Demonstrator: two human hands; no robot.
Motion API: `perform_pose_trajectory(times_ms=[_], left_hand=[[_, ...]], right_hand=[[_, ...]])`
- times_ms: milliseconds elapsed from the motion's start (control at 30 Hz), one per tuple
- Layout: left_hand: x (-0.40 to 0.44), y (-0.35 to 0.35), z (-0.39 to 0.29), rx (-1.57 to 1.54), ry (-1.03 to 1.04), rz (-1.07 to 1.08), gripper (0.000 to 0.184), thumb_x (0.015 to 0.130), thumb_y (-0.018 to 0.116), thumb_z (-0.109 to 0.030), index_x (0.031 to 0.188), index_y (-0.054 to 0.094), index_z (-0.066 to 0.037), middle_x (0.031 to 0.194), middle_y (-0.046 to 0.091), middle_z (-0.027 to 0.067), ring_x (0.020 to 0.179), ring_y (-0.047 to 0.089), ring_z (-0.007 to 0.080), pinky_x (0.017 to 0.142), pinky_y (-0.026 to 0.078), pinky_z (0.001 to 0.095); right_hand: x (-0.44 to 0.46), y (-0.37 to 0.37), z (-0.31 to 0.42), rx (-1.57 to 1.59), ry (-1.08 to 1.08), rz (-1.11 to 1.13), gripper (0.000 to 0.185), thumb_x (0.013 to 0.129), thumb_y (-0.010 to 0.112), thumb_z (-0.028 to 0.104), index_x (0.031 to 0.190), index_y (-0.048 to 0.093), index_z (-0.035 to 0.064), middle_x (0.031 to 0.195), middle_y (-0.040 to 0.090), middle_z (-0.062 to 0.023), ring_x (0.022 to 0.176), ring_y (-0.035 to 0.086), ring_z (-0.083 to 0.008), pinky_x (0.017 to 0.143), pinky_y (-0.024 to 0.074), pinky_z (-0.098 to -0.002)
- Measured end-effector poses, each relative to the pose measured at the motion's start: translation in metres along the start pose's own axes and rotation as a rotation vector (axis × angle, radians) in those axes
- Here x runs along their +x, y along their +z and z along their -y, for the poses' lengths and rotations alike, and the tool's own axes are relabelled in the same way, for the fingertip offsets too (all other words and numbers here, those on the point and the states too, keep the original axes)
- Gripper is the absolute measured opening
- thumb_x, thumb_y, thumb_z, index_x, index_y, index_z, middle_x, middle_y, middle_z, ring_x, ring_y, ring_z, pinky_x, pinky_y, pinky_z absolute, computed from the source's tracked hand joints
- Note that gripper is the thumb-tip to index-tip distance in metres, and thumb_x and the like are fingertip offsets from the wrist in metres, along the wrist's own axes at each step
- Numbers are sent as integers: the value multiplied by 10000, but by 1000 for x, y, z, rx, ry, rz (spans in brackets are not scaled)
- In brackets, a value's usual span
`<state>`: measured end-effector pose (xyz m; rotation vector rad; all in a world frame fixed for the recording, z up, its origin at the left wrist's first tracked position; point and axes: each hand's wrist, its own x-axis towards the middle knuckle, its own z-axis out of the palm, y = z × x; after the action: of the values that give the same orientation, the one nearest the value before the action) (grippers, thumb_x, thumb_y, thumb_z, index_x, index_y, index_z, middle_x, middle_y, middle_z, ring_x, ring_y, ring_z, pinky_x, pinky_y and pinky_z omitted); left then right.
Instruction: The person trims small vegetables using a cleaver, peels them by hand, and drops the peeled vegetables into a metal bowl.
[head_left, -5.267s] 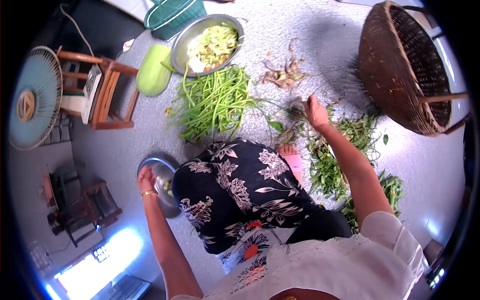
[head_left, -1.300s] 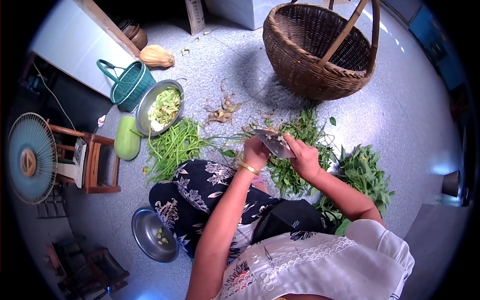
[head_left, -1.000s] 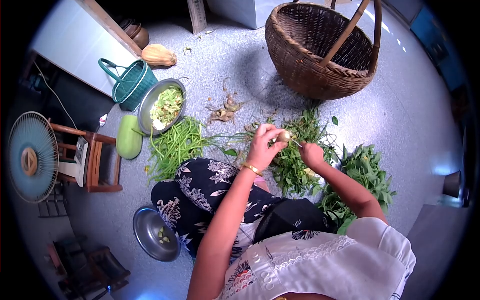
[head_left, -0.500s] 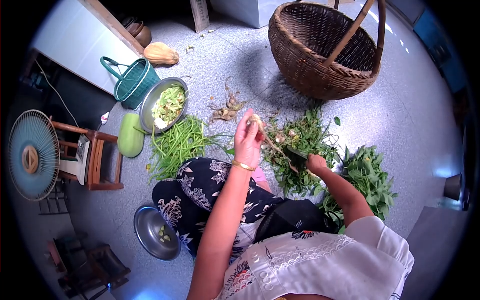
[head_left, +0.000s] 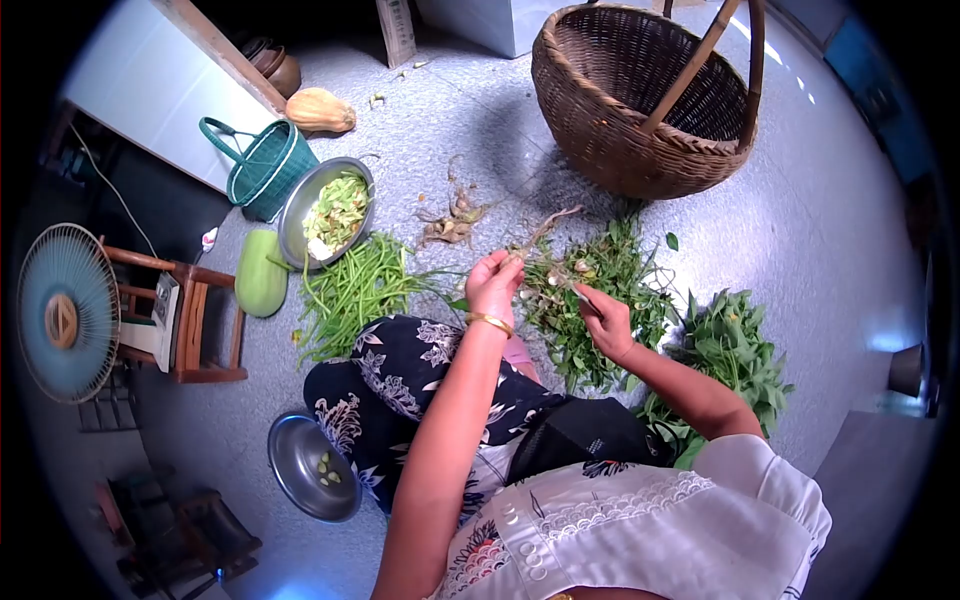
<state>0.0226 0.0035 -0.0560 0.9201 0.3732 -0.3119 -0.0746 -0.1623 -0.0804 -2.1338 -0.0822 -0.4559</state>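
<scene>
My left hand (head_left: 495, 285) is closed on what looks like a garlic bulb. Its dry brown stalk (head_left: 545, 228) sticks up and to the right past my fingertips. My right hand (head_left: 605, 320) is wrapped round a knife, of which only a sliver of blade (head_left: 580, 292) shows near the bulb. Under both hands lies a heap of loose green leaves and stems (head_left: 610, 335), with pale bulbs (head_left: 585, 268) on top. Dry brown bulbs or husks (head_left: 455, 222) lie on the floor beyond my left hand.
A large wicker basket (head_left: 620, 140) stands ahead. To the left are long green beans (head_left: 350, 290), a metal bowl of cut vegetables (head_left: 287, 225), a green basket (head_left: 265, 180), a gourd (head_left: 262, 272) and a fan (head_left: 65, 312). Leafy greens (head_left: 735, 350) lie right; another bowl (head_left: 290, 480) sits lower left.
The stalk has swung from pointing down and right to pointing up and right. My left hand has lowered slightly. My right hand has come up and left with the knife, nearer the bulb.
</scene>
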Motion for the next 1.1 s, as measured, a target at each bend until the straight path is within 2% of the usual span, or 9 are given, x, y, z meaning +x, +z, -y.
perform_pose_trajectory(times_ms=[267,567,633,667,733,767,867,933,1100], left_hand=[[-5,6,14,79,59,70,199,654,641,43,814,537,-13,769,566,34,676,542,102,622,455,200],[-11,14,8,243,8,229,211,678,615,51,858,517,3,786,571,54,701,552,119,658,465,221],[-15,17,9,205,-4,287,219,687,612,37,876,506,4,815,570,67,709,559,126,654,468,220],[-17,18,9,168,-14,346,229,695,609,23,893,495,5,845,569,79,718,567,132,651,472,219],[-23,22,14,211,-33,438,240,719,584,24,934,476,18,877,566,97,766,577,156,685,477,220],[-25,23,13,198,-74,467,237,730,576,21,944,473,22,881,565,100,778,579,164,692,480,222],[-29,26,1,95,-192,476,205,803,524,-101,977,478,-2,875,572,104,758,583,172,658,480,231],[-30,26,-6,10,-259,420,227,847,462,-216,972,499,-30,884,578,112,749,580,167,648,476,242],[-19,14,-2,-105,-225,461,199,843,470,-182,968,503,-30,896,573,105,777,565,171,689,477,248]], right_hand=[[24,9,27,-12,-37,-15,382,661,535,-6,1039,522,50,919,568,-175,801,570,-309,685,460,-324],[18,-2,28,-80,-70,-12,428,642,538,-25,1060,509,62,956,557,-169,832,558,-318,702,458,-328],[12,-2,25,-69,108,-1,379,673,523,28,1046,520,97,898,570,-167,778,561,-328,672,459,-357],[11,-2,18,-70,109,-4,379,673,523,28,1046,520,97,898,570,-167,778,561,-328,672,459,-357],[5,3,-9,-281,526,184,264,717,489,107,977,537,111,803,577,-165,710,559,-338,629,452,-394],[-1,5,-21,-357,506,173,176,749,461,173,889,543,103,714,572,-165,661,554,-342,600,438,-425],[-21,6,-56,-512,520,241,163,742,485,173,872,519,82,751,567,-172,686,551,-346,605,438,-422],[-33,7,-79,-557,419,279,287,739,505,205,983,463,60,819,551,-177,706,544,-354,622,432,-432],[-62,16,-146,-714,445,494,434,724,521,218,1085,357,40,891,524,-198,742,546,-356,633,438,-431]])
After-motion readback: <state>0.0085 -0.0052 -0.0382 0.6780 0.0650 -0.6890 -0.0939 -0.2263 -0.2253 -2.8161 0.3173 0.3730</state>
